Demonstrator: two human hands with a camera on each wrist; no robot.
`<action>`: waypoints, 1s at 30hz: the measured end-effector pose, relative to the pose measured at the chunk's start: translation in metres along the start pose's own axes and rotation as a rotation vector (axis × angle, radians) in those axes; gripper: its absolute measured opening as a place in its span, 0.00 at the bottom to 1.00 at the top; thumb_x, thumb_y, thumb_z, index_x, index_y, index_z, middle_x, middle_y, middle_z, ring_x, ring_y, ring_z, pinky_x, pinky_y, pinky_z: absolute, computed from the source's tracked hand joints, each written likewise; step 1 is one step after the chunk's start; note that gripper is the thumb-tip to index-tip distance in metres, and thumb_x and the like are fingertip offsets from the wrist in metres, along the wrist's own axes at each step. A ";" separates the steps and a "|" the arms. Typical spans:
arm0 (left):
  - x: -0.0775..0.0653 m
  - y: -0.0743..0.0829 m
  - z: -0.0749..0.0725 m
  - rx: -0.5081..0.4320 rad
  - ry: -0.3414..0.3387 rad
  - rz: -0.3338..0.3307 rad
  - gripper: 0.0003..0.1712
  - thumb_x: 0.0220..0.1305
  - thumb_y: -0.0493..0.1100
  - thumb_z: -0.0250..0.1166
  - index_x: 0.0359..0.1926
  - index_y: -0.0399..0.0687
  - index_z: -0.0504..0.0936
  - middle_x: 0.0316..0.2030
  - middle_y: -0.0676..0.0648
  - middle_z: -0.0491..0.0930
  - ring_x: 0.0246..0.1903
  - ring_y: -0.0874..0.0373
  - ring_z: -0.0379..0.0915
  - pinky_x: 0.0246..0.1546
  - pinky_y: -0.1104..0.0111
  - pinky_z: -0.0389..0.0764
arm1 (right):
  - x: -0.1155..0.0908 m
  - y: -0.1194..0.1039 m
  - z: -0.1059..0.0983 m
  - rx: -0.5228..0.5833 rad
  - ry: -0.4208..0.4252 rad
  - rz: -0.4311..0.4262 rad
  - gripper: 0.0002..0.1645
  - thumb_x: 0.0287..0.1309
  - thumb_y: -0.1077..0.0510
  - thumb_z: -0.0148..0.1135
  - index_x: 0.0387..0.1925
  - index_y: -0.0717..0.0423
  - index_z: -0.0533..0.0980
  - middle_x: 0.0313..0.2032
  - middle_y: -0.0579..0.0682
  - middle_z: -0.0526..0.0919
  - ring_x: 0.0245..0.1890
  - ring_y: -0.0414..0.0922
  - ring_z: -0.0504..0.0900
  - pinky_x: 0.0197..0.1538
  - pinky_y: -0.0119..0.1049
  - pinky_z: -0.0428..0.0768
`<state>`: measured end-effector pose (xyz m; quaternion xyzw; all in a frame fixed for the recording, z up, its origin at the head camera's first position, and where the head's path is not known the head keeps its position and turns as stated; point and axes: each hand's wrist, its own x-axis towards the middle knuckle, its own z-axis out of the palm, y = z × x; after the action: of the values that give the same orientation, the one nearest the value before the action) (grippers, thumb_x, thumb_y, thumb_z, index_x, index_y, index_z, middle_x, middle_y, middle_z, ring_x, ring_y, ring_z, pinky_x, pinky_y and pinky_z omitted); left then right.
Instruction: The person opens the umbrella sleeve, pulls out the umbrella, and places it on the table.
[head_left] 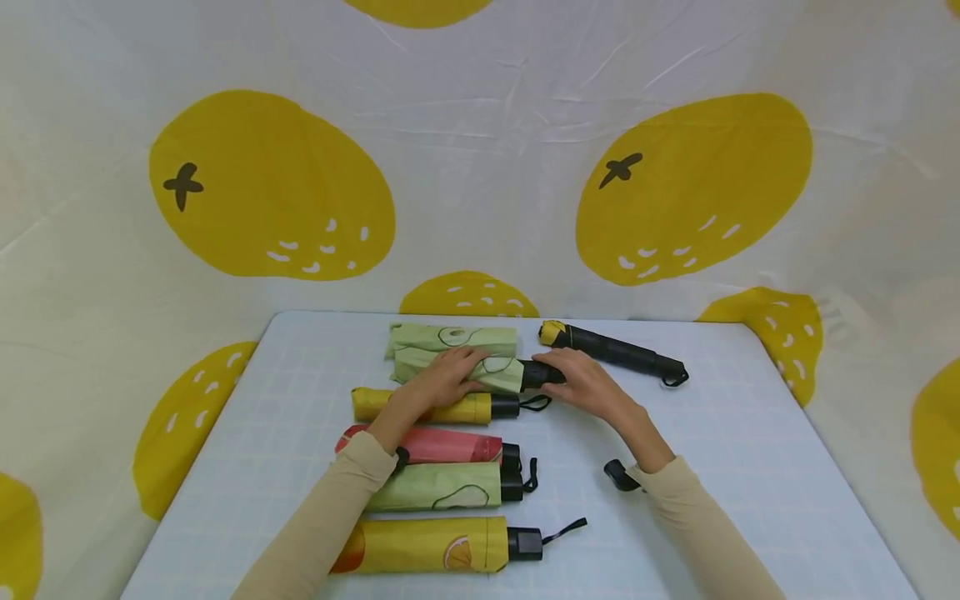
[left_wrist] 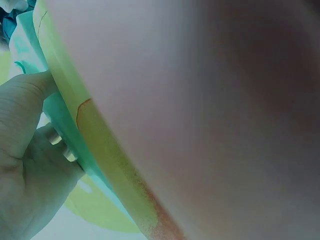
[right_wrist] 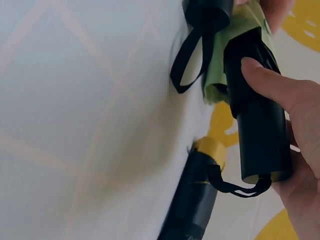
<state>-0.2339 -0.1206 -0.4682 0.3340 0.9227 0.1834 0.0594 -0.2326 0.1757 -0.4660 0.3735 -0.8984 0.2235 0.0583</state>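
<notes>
A person's two hands hold one green umbrella (head_left: 506, 379), folded, near the back of a white table (head_left: 750, 500), just in front of a second green one. The left hand (head_left: 446, 379) is clamped on its fabric, thumb on the near side and fingers across the top. The right hand (head_left: 581, 379) is closed around its black handle (head_left: 534, 374), the thumb pressed along it (the right wrist view shows a loop hanging from the handle's end). Whether this umbrella touches the table, I cannot tell.

Counting the held one, there are seven folded umbrellas: three green, two yellow, one pink-red and one black. Behind the held one lies the back green umbrella (head_left: 487, 337). In front, towards the person, come four in a stack of rows: a slim yellow umbrella (head_left: 472, 408) partly under the left arm, a pink-red umbrella (head_left: 450, 446), the front green umbrella (head_left: 427, 487) and, nearest, a thicker yellow umbrella (head_left: 420, 546) with an orange slice printed on it. These four point their black handles to the right. Apart from them, at the back right, one black umbrella (head_left: 622, 350) with a yellow end lies at a slant.

Behind the table hangs a white cloth (head_left: 487, 192) printed with large yellow fruit.
</notes>
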 end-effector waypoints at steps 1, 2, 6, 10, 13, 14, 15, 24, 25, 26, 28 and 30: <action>0.000 0.000 0.000 0.002 0.002 0.003 0.32 0.75 0.43 0.63 0.73 0.39 0.66 0.68 0.34 0.70 0.68 0.37 0.64 0.69 0.43 0.63 | -0.002 0.001 0.000 0.001 -0.003 0.005 0.30 0.55 0.62 0.78 0.60 0.61 0.80 0.55 0.59 0.84 0.56 0.57 0.81 0.57 0.54 0.80; -0.001 0.000 0.000 0.001 0.004 0.004 0.31 0.75 0.43 0.63 0.73 0.38 0.66 0.67 0.34 0.70 0.68 0.37 0.64 0.69 0.43 0.63 | -0.003 0.002 -0.001 0.002 -0.005 0.010 0.30 0.55 0.62 0.78 0.60 0.61 0.80 0.55 0.59 0.84 0.56 0.57 0.81 0.58 0.54 0.80; -0.001 0.000 0.000 0.011 0.007 0.014 0.30 0.75 0.42 0.62 0.72 0.38 0.67 0.67 0.34 0.71 0.68 0.37 0.65 0.68 0.43 0.65 | -0.008 0.005 -0.002 0.007 -0.007 0.014 0.29 0.56 0.62 0.77 0.59 0.62 0.80 0.55 0.60 0.84 0.58 0.59 0.81 0.59 0.56 0.79; -0.001 0.001 0.002 0.035 0.018 0.023 0.28 0.75 0.41 0.62 0.71 0.38 0.68 0.66 0.34 0.71 0.67 0.37 0.66 0.66 0.42 0.67 | -0.009 0.005 -0.003 -0.002 -0.029 -0.001 0.28 0.57 0.62 0.76 0.59 0.63 0.79 0.56 0.61 0.83 0.57 0.59 0.81 0.59 0.55 0.79; 0.000 0.002 0.004 0.060 0.033 0.025 0.27 0.75 0.41 0.62 0.70 0.38 0.69 0.65 0.35 0.72 0.66 0.36 0.66 0.64 0.42 0.69 | -0.008 0.003 -0.005 0.000 -0.063 0.003 0.29 0.58 0.63 0.75 0.60 0.63 0.78 0.55 0.61 0.82 0.54 0.57 0.82 0.57 0.54 0.80; 0.000 0.003 0.005 0.067 0.037 0.023 0.27 0.75 0.41 0.62 0.69 0.38 0.69 0.64 0.35 0.72 0.66 0.36 0.66 0.64 0.41 0.69 | -0.007 0.002 -0.007 0.007 -0.081 0.009 0.29 0.58 0.63 0.75 0.61 0.63 0.78 0.55 0.61 0.82 0.52 0.56 0.82 0.56 0.54 0.80; 0.001 0.003 0.006 0.078 0.039 0.020 0.27 0.75 0.41 0.62 0.69 0.38 0.69 0.64 0.35 0.73 0.66 0.36 0.66 0.64 0.41 0.69 | -0.006 0.001 -0.008 0.011 -0.099 0.015 0.29 0.58 0.63 0.75 0.61 0.63 0.78 0.55 0.61 0.82 0.51 0.55 0.82 0.55 0.53 0.81; 0.002 0.003 0.011 0.117 0.089 0.012 0.25 0.73 0.40 0.64 0.67 0.39 0.72 0.62 0.36 0.75 0.63 0.35 0.68 0.60 0.41 0.71 | 0.000 -0.002 -0.006 -0.019 -0.164 0.027 0.36 0.58 0.50 0.76 0.64 0.62 0.76 0.50 0.58 0.83 0.47 0.52 0.82 0.53 0.52 0.80; 0.002 0.004 0.011 0.117 0.089 0.010 0.25 0.73 0.40 0.64 0.67 0.40 0.72 0.62 0.36 0.74 0.63 0.35 0.69 0.60 0.41 0.71 | 0.001 -0.002 -0.004 -0.036 -0.155 0.024 0.36 0.59 0.48 0.75 0.64 0.63 0.76 0.50 0.58 0.84 0.47 0.52 0.82 0.53 0.52 0.80; 0.002 0.004 0.011 0.115 0.088 0.008 0.25 0.73 0.40 0.64 0.67 0.40 0.72 0.62 0.36 0.74 0.63 0.35 0.68 0.60 0.41 0.71 | 0.002 -0.002 -0.002 -0.047 -0.145 0.020 0.36 0.60 0.48 0.75 0.63 0.63 0.76 0.48 0.58 0.85 0.46 0.52 0.82 0.52 0.52 0.80; 0.002 0.005 0.011 0.112 0.085 0.005 0.25 0.73 0.40 0.64 0.67 0.40 0.72 0.62 0.36 0.74 0.63 0.35 0.69 0.60 0.42 0.71 | 0.002 -0.002 0.002 -0.069 -0.130 0.015 0.35 0.61 0.47 0.74 0.62 0.64 0.77 0.46 0.57 0.86 0.43 0.52 0.82 0.50 0.51 0.80; 0.002 0.005 0.011 0.108 0.086 0.007 0.25 0.73 0.41 0.64 0.67 0.41 0.72 0.62 0.37 0.74 0.63 0.36 0.69 0.60 0.42 0.71 | 0.002 -0.002 0.004 -0.092 -0.114 0.009 0.34 0.61 0.47 0.74 0.61 0.65 0.78 0.45 0.58 0.86 0.43 0.52 0.83 0.49 0.51 0.81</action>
<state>-0.2295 -0.1124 -0.4764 0.3317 0.9317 0.1479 0.0011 -0.2325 0.1715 -0.4688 0.3784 -0.9113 0.1607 0.0233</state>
